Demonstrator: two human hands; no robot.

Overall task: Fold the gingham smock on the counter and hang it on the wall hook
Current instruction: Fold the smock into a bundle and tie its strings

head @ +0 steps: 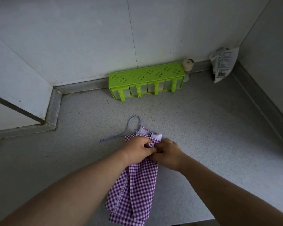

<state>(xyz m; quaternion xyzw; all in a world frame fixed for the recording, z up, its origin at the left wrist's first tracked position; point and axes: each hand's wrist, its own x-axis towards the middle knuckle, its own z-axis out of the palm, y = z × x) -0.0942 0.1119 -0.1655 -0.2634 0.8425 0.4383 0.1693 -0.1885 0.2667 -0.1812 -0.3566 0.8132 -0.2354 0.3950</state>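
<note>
The purple-and-white gingham smock [137,190] lies folded into a long narrow strip on the grey speckled counter [203,128], running from the front edge away from me. Its striped tie loop [129,126] trails off the far end to the left. My left hand [137,148] and my right hand [168,152] meet at the smock's far end, both pinching the bunched cloth there, fingers closed on it. The cloth under my hands is hidden. No wall hook is in view.
A green spice rack [145,79] with several clear drawers stands against the back wall, a small jar [188,65] beside it. A plastic packet [223,64] leans in the right corner. A raised ledge [54,108] borders the counter at left.
</note>
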